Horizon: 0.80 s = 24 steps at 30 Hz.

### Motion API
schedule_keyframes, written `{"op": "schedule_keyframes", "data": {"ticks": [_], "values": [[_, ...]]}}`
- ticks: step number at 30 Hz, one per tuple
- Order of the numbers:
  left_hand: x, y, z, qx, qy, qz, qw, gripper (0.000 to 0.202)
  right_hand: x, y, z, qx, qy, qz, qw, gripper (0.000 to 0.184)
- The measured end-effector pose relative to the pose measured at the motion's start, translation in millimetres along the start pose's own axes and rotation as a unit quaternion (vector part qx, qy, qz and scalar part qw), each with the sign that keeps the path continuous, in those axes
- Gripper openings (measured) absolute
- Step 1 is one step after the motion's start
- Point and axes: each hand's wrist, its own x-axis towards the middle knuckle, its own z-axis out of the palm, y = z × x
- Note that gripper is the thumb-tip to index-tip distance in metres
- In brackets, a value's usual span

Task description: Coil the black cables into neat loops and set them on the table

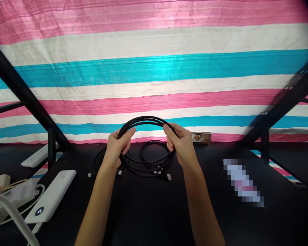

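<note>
Between my hands, a black cable (145, 119) is looped into a round coil and raised above the dark table. My left hand (120, 145) is closed around the coil's left side, thumb over the strands. On its right side, my right hand (178, 141) grips the same coil with thumb and fingers. One end of it, a plug with a metal tip (168, 177), hangs at the lower right. Behind the raised coil lies a second coiled black cable (154, 141). Another black cable (99, 158) rests behind my left wrist, partly hidden, with a light connector (89, 175) showing nearby.
A white power bank (55, 196) lies at the left, near a white power strip (20, 194) with cords. Farther back is another white slab (38, 155). A blurred packet (242, 184) lies at the right. Black metal bars (28, 92) flank a striped sheet (154, 68).
</note>
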Motion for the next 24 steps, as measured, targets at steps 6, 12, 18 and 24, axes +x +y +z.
{"op": "schedule_keyframes", "data": {"ticks": [6, 12, 18, 24], "values": [[-0.2, 8.2, -7.3, -0.063, -0.028, -0.011, 0.998, 0.052, -0.5, -0.7, 1.1, 0.029, -0.042, 0.028, 0.998, 0.027], [0.1, 8.5, -12.6, -0.034, -0.005, 0.018, 0.999, 0.051, -2.3, -0.9, 7.9, 0.098, -0.049, 0.048, 0.993, 0.03], [-0.6, 8.3, -15.2, 0.033, -0.059, 0.011, 0.998, 0.038, 0.8, -3.9, 6.3, 0.147, 0.043, 0.024, 0.988, 0.036], [-8.7, -0.1, 16.9, -0.062, -0.06, 0.001, 0.996, 0.044, -0.6, -5.2, 11.1, 0.241, 0.169, 0.006, 0.956, 0.039]]}}
